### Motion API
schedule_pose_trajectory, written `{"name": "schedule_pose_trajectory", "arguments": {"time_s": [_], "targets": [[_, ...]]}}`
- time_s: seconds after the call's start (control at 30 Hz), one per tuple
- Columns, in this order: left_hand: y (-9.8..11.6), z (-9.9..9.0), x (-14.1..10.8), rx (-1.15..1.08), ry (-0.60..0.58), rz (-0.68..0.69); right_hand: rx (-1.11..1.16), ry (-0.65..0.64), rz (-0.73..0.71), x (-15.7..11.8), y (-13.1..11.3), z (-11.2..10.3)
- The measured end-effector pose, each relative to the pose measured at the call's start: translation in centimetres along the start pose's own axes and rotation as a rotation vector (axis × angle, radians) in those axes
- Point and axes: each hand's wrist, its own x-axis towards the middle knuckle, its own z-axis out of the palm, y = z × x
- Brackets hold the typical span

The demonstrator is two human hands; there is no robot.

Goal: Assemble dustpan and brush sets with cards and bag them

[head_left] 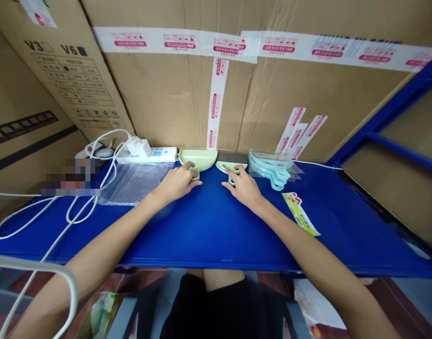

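A pale green dustpan [198,156] lies at the back of the blue table, its wide edge toward the cardboard. My left hand [178,182] has its fingers curled at the dustpan's handle. Just to the right is a small green brush [232,165] with grey bristles pointing to the back. My right hand [244,187] is on the brush's handle, thumb and fingers around it. Light blue items in clear plastic [270,167] lie beside the brush. A yellow-green printed card [300,214] rests nearer the front on the right.
On the left are a flat clear plastic bag [134,183], a white power strip [162,154] with a plugged-in adapter, and looping white cables [92,197]. Cardboard [166,94] walls in the back. A blue metal frame [388,103] stands at the right.
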Motion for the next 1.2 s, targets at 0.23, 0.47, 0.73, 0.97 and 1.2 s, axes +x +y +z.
{"name": "schedule_pose_trajectory", "arguments": {"time_s": [0.23, 0.47, 0.73, 0.97, 1.2], "targets": [[-0.2, 0.1, 0.1, 0.040, -0.014, 0.009, 0.141, 0.028, -0.080, -0.2, 1.7, 0.4], [0.2, 0.0, 0.0, 0.057, -0.007, -0.030, 0.135, 0.035, -0.134, 0.2, 1.6, 1.2], [0.4, -0.1, 0.0, 0.050, -0.005, -0.048, -0.051, -0.017, -0.097, -0.6, 0.3, 0.4], [0.4, -0.3, -0.1, 0.014, 0.028, -0.042, -0.099, 0.024, 0.074, 0.9, -0.7, 0.6], [0.7, -0.5, -0.2, -0.004, 0.010, -0.036, -0.118, -0.073, 0.206, 3.4, -1.3, 0.5]]}}
